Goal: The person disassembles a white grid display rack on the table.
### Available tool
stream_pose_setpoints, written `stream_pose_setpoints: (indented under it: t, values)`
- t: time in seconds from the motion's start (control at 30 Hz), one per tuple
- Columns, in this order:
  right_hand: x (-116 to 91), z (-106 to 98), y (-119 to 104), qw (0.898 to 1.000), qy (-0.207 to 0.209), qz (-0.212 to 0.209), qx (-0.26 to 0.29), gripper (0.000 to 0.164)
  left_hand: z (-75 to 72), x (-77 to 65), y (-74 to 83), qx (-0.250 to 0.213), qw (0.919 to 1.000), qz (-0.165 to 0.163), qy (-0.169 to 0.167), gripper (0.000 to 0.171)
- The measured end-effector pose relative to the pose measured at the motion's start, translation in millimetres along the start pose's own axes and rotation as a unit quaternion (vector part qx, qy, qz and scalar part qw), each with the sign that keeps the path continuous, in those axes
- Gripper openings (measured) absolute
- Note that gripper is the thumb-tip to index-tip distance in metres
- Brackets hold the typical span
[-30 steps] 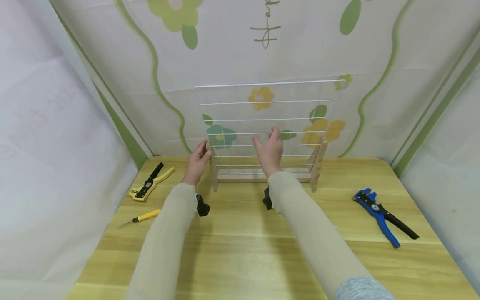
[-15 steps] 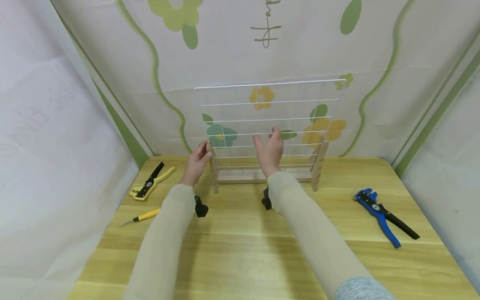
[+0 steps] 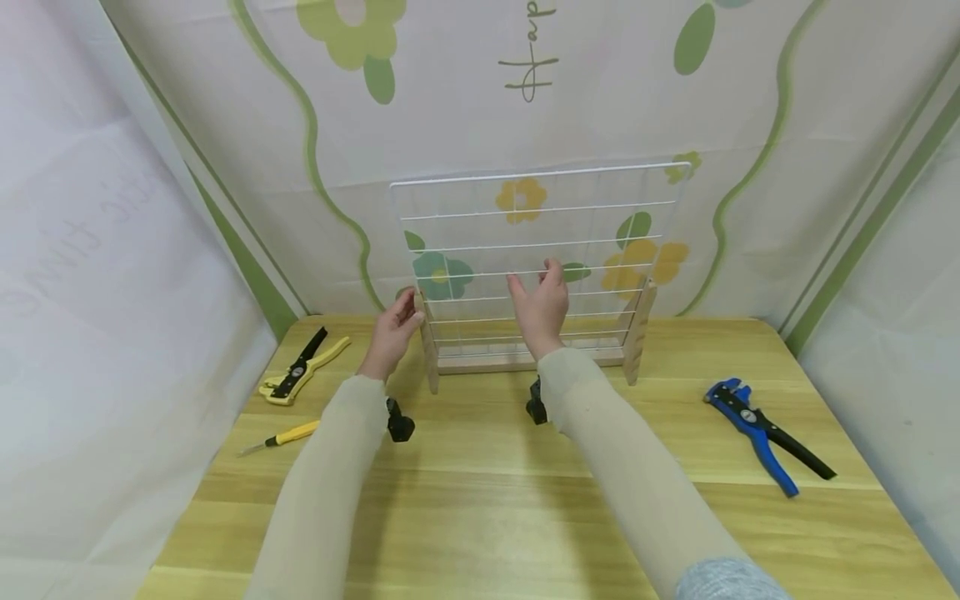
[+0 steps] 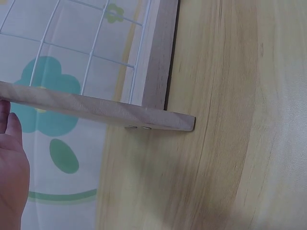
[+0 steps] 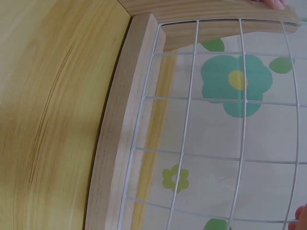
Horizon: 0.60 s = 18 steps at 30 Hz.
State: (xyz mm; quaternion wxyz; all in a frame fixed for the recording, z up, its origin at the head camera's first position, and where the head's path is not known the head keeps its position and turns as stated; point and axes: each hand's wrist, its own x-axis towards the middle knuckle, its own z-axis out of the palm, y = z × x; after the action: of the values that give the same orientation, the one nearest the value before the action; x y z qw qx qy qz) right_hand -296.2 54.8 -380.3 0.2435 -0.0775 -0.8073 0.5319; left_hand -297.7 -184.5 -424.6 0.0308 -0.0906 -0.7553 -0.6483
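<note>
A white wire grid (image 3: 465,247) stands upright in a wooden stand (image 3: 487,363), leaning slightly back. My left hand (image 3: 391,335) pinches the top of the stand's left side post (image 3: 428,346) between thumb and fingers; in the left wrist view, the fingers meet that post (image 4: 86,106) at the left edge. In front of the grid's middle is my right hand (image 3: 542,308), thumb and fingers spread apart, fingertips right at the wires. The right wrist view catches only its fingertips (image 5: 301,218) beside a wire at the lower right.
Yellow-and-black wire strippers (image 3: 300,369) and a yellow-handled screwdriver (image 3: 292,432) lie at the left of the wooden table (image 3: 480,517). Blue-and-black wire strippers (image 3: 757,421) lie at the right. A flower-patterned cloth wall (image 3: 465,100) rises close behind the grid.
The head view has tilted slightly. The left end of the stand has come a little nearer, with my left hand still on its post. My right hand stays nearly in place at the grid.
</note>
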Motion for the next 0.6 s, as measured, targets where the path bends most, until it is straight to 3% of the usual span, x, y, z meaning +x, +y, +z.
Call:
stream_pose_setpoints:
  t: [0.23,0.6]
  values:
    - [-0.8,-1.0,0.9,1.0,0.003,0.002,0.002,0.065,0.3,-1.3,0.2,-0.012,0.9999,-0.004,0.001,0.055]
    - [1.3,-3.8,4.3,1.0,-0.007,0.012,-0.006,0.067,1.6,-11.2,22.2,-0.042,0.9983,-0.04,-0.008,0.056]
